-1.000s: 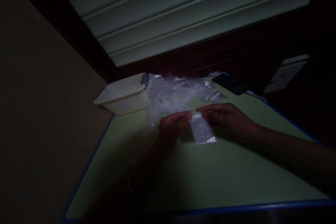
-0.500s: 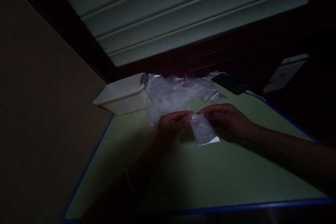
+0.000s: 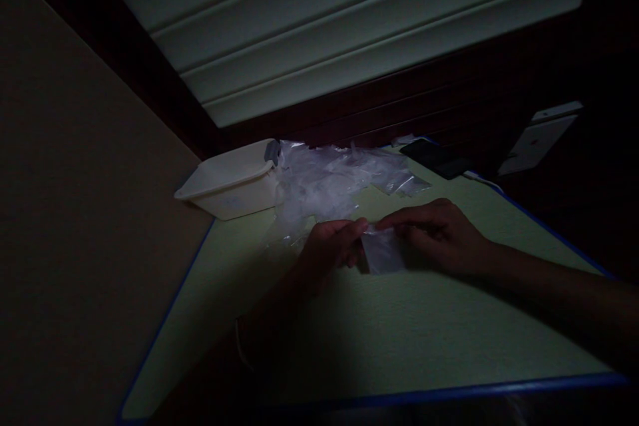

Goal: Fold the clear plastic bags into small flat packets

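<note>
A small clear plastic bag [image 3: 384,254] hangs above the table between my two hands, its top edge upward. My left hand [image 3: 332,243] pinches the bag's upper left corner between thumb and fingers. On the other side, my right hand [image 3: 439,233] has its index finger stretched along the top edge, with the thumb bent beneath at the bag's right side. Whatever the bag may contain is too dark to make out. Just beyond my hands lies a loose heap of similar clear plastic bags [image 3: 324,180].
A white plastic bin [image 3: 234,196] stands at the table's back left corner, against the wall. A dark phone-like object [image 3: 434,158] with a white cable [image 3: 482,180] lies at the back right. The light green table [image 3: 424,333] has a blue edge. Dim light covers everything.
The bag's lower end has swung slightly left and no longer shines. My right index finger has straightened along its top edge, and my left thumb has shifted up onto the corner.
</note>
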The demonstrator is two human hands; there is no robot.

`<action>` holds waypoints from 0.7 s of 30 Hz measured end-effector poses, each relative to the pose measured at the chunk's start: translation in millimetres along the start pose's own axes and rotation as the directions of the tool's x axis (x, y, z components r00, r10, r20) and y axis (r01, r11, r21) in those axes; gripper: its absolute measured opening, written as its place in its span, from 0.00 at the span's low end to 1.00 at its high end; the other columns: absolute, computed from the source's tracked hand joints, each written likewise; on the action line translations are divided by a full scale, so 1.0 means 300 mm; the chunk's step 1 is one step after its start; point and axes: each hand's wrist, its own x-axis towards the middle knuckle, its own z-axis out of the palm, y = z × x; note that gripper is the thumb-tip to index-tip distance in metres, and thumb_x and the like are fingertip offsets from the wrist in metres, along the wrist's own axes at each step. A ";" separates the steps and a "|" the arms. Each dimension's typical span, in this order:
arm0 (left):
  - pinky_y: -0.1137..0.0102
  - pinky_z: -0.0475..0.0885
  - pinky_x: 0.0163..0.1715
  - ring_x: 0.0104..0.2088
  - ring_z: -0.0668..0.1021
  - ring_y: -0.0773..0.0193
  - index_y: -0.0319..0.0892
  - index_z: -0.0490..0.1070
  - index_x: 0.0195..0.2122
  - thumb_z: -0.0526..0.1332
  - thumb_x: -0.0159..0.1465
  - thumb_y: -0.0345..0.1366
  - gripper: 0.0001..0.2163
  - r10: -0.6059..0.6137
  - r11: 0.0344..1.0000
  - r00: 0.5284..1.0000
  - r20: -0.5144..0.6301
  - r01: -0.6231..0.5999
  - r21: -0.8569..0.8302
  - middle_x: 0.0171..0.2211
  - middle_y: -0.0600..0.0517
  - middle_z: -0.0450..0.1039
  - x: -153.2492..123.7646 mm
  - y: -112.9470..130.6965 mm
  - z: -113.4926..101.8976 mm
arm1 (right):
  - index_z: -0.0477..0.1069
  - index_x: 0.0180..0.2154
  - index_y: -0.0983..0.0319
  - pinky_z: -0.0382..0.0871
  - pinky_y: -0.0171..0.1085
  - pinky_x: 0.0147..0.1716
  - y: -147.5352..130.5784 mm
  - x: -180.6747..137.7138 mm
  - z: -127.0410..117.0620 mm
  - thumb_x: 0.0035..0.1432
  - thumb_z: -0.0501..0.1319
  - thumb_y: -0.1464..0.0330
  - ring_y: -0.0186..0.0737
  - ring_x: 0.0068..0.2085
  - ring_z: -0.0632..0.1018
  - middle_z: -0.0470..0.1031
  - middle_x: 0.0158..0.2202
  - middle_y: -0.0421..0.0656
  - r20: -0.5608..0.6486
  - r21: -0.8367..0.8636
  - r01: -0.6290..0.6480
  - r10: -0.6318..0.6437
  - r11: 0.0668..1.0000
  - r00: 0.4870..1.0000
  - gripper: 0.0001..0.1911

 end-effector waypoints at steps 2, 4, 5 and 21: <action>0.75 0.57 0.17 0.17 0.66 0.74 0.37 0.75 0.29 0.65 0.55 0.48 0.16 -0.004 1.000 1.000 0.000 0.004 0.004 0.22 0.52 0.70 -0.004 0.001 0.000 | 0.81 0.40 0.59 0.62 0.34 0.23 0.003 -0.003 -0.006 0.53 0.57 0.68 0.33 0.21 0.72 0.80 0.26 0.39 0.016 -0.044 0.034 -0.033 0.998 0.999 0.16; 0.76 0.57 0.17 0.17 0.66 0.74 0.37 0.76 0.30 0.67 0.54 0.46 0.15 0.004 1.000 1.000 -0.023 -0.004 0.012 0.21 0.53 0.71 -0.003 0.002 -0.002 | 0.81 0.40 0.57 0.63 0.35 0.25 0.004 -0.004 -0.010 0.53 0.58 0.67 0.35 0.23 0.73 0.81 0.29 0.40 0.010 -0.056 0.019 -0.019 0.998 1.000 0.15; 0.76 0.57 0.17 0.17 0.65 0.74 0.37 0.76 0.30 0.68 0.53 0.45 0.14 0.015 1.000 0.999 -0.046 -0.014 0.022 0.21 0.53 0.70 -0.002 0.002 -0.004 | 0.81 0.39 0.57 0.64 0.35 0.25 0.005 -0.003 -0.011 0.53 0.58 0.67 0.36 0.23 0.74 0.81 0.29 0.40 0.003 -0.056 0.001 -0.001 0.998 1.000 0.15; 0.75 0.65 0.19 0.20 0.70 0.72 0.37 0.80 0.32 0.68 0.55 0.41 0.11 0.273 0.949 0.938 -0.214 -0.226 0.222 0.22 0.51 0.75 -0.013 0.012 0.016 | 0.79 0.29 0.63 0.64 0.35 0.25 0.017 0.034 0.037 0.54 0.64 0.58 0.36 0.25 0.72 0.75 0.24 0.42 0.047 0.355 -0.366 0.375 0.860 0.926 0.14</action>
